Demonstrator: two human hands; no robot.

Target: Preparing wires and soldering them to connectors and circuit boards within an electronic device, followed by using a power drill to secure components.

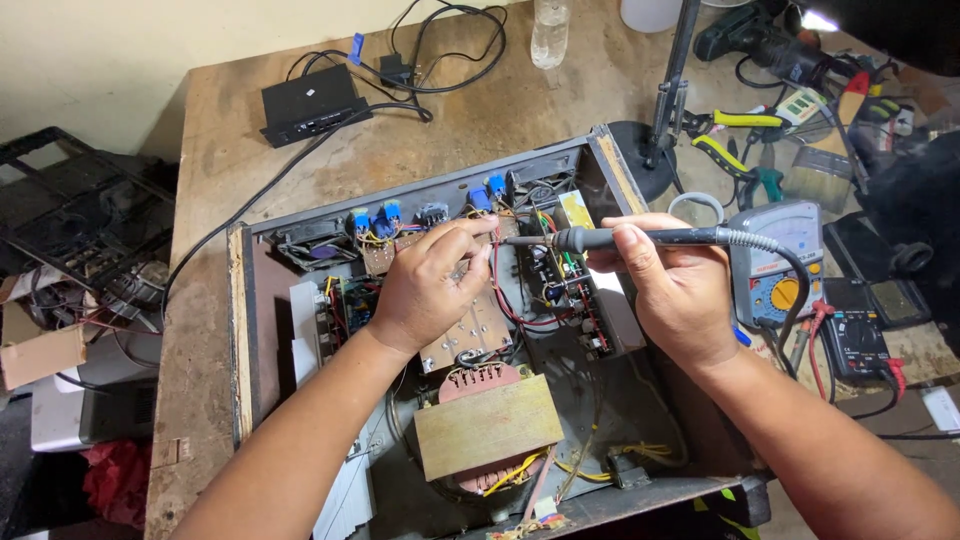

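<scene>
Two hands (430,285) over open amplifier chassis (300,260)

Place: small electronics repair workshop, informal.
Bench: worn, stained wooden table (300,130) against a plain wall.
Job on bench: opened chassis (245,330) with transformer (487,425), circuit boards and loose wiring exposed.
Instruments: analog multimeter (785,265) and a dark digital meter (850,335), leads trailing.
Hand tools: soldering iron (640,238), yellow-handled pliers (735,135), paintbrush (815,165), power drill (760,40).
Surroundings: stripped equipment and cardboard (40,355) piled at left.
</scene>
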